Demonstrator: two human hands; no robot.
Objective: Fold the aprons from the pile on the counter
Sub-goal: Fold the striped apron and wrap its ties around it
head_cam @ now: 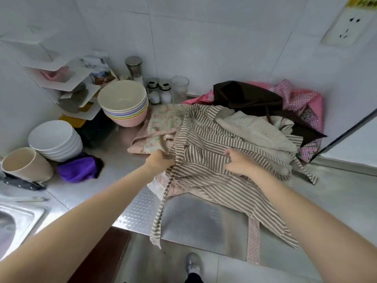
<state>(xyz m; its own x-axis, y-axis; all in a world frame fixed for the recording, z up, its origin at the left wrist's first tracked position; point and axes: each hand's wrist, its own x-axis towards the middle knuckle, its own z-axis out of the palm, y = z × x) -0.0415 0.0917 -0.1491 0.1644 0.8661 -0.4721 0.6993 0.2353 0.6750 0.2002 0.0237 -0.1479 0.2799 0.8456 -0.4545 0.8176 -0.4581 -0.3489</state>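
Note:
A brown-and-white striped apron (212,180) lies crumpled across the steel counter (204,225), one strap hanging over the front edge. My left hand (158,160) grips its left edge. My right hand (237,163) pinches a fold near its middle. Under it lies a pink floral apron (163,121). Behind it sits a pile: a pale striped apron (251,127), a dark brown apron (244,94) and a pink checked apron (302,103).
Stacked pastel bowls (124,103) and white bowls (55,137) stand at the left, with a cup (24,164), a purple cloth (79,168), shakers (159,92) and a glass (179,86). A sink (18,221) is at the lower left.

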